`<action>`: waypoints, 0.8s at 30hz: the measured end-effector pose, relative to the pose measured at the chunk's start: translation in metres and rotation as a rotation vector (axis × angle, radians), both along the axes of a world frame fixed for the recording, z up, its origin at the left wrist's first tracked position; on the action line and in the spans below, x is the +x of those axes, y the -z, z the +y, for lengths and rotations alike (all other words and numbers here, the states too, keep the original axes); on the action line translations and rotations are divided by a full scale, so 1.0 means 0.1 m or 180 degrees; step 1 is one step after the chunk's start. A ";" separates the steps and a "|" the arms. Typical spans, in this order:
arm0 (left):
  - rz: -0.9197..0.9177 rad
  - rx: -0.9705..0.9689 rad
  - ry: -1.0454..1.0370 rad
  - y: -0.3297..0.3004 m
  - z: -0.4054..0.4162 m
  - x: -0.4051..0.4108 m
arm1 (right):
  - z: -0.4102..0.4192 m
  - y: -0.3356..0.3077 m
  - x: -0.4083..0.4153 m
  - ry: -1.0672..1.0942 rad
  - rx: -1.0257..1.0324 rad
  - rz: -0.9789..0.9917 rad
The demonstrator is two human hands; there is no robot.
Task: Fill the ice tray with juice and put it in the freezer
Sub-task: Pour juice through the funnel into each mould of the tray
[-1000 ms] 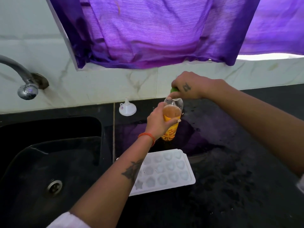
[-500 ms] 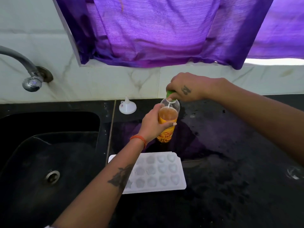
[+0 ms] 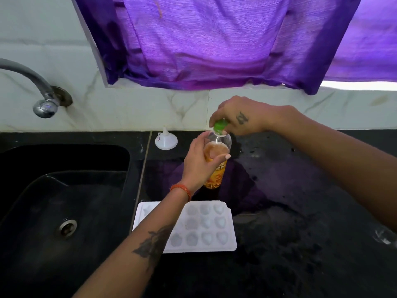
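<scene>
Left forearm hides part of ice tray (image 3: 206, 224); left hand (image 3: 198, 162) covers bottle (image 3: 217, 166) label, text unreadable. Tap (image 3: 32, 82) & curtain (image 3: 214, 39) cut off at edges.

The bottle (image 3: 216, 168) stands on the desk (image 3: 300, 211) toward its back edge, with the funnel (image 3: 166, 141) just left of it and the ice tray (image 3: 206, 226) in front; the sink (image 3: 64, 201) fills the desk's left end

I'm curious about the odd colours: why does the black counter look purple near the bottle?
Head view: the glossy counter mirrors the backlit purple curtain; daylight glares white at the window gap; wide-angle lens bends the edges.
</scene>
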State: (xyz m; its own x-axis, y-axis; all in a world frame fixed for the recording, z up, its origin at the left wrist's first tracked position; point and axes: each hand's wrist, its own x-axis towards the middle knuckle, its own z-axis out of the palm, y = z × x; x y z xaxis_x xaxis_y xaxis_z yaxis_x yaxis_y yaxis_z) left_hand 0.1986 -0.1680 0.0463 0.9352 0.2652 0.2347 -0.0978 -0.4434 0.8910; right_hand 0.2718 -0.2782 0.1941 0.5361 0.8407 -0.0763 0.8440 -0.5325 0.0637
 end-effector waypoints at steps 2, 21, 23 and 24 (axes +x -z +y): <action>0.0103 -0.0026 0.0135 -0.01 0.05 0.02 | -0.01 -0.01 0.00 0.0055 0.0139 0.0124; 0.0444 -0.0266 0.0876 -0.03 0.18 0.06 | -0.38 0.00 -0.02 0.0397 0.1748 0.0387; 0.0441 -0.0168 0.0809 0.06 0.18 0.02 | -0.56 0.23 -0.02 0.0947 0.2158 0.0567; 0.0439 -0.0162 0.0810 0.12 0.18 -0.01 | -0.64 0.43 -0.04 0.1252 0.2165 0.0664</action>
State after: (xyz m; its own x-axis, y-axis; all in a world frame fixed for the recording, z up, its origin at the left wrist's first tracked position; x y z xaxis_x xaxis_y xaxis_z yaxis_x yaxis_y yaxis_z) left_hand 0.1978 -0.1497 0.0347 0.9953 0.0262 0.0931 -0.0765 -0.3746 0.9240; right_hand 0.2676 -0.3426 0.1507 0.8332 0.4920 0.2524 0.5458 -0.6583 -0.5184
